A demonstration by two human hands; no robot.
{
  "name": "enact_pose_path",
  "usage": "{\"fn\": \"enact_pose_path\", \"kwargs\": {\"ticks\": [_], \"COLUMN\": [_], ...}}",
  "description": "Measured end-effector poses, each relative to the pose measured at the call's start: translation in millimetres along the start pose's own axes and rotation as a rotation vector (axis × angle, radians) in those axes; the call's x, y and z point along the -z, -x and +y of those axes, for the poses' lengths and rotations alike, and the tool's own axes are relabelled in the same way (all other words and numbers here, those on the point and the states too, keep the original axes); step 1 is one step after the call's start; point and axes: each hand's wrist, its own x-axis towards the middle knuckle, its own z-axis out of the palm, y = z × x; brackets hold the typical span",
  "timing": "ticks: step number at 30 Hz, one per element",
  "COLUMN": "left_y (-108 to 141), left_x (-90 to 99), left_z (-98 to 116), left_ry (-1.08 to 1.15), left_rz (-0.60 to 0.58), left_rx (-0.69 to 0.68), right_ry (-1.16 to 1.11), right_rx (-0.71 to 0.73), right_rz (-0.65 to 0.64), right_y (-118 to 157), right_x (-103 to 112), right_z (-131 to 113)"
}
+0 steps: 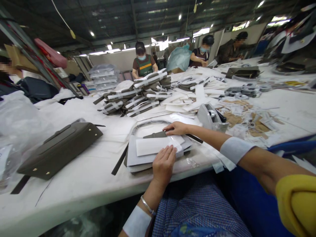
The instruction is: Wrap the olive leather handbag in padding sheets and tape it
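A flat dark olive bag (155, 134) lies in front of me, mostly covered by a pale grey sheet (133, 153). Its curved handle (142, 124) appears wrapped in clear film. Across the sheet rests a white rectangular strip (149, 146), with shiny clear tape (175, 142) near its right end. My left hand (164, 161) lies flat at the strip's lower right, fingers stretched out and nothing gripped. At the upper edge, my right hand (176, 128) rests with fingers extended and slightly bent. A dark strap (120, 159) sticks out at the left.
An olive handbag (61, 148) lies on its side at left. Wrapped bag parts (138, 95) are piled ahead, beside white strips (182, 100). A grey tape dispenser (209, 117) stands at right, near scattered tags (254, 121). Co-workers (144, 64) sit across the table.
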Motion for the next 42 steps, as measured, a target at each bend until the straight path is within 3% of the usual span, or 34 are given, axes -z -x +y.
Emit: {"fn": "enact_pose_path", "kwargs": {"ticks": [3,7,10,13,16,21,26,30,32,34,36,38,42], "left_y": [-3.2,-11.5,-16.1,-13.0,-0.9,27.0,41.2,42.6,42.8,43.9,46.3,49.5,54.5], "left_x": [7.4,32.0,64.1,96.2,112.1,97.9,85.9,84.8,82.7,79.7,76.9,75.2,73.3], "left_z": [0.8,-7.1,-27.7,-56.6,-78.8,-86.7,-86.5,-88.2,-87.5,-86.1,-84.8,-83.8,-82.9], "left_ry": [0.053,0.113,-0.005,-0.211,-0.307,-0.283,-0.209,-0.165,-0.166,-0.186,-0.214,-0.243,-0.209], "left_rz": [-0.087,-0.228,-0.321,-0.419,-0.536,-0.487,-0.397,-0.358,-0.315,-0.249,-0.173,-0.124,-0.095], "left_rx": [0.014,-0.026,-0.126,-0.151,-0.154,-0.131,-0.099,-0.070,-0.036,0.019,0.100,0.199,0.295], "right_ry": [0.033,0.146,0.298,0.427,0.477,0.243,-0.243,-0.762,-0.997,-1.091,-1.030,-0.834,-0.218], "right_rx": [-0.002,0.213,0.316,0.329,0.286,0.142,-0.253,-0.253,-0.221,-0.136,0.008,0.143,0.208], "right_rz": [0.164,0.271,0.257,0.245,0.305,0.441,0.327,0.351,0.452,0.593,0.668,0.654,0.657], "right_y": [26.2,79.4,107.6,115.0,117.0,134.9,135.9,123.9,117.0,108.9,100.8,95.8,108.8], "right_x": [-7.2,-29.7,-48.2,-56.9,-61.3,-89.4,-116.4,-123.8,-125.8,-124.4,-117.3,-104.3,-73.4], "right_z": [-12.9,-32.7,-37.4,-31.9,-30.0,-57.4,-85.0,-99.8,-112.4,-125.8,-133.1,-128.0,-76.8]}}
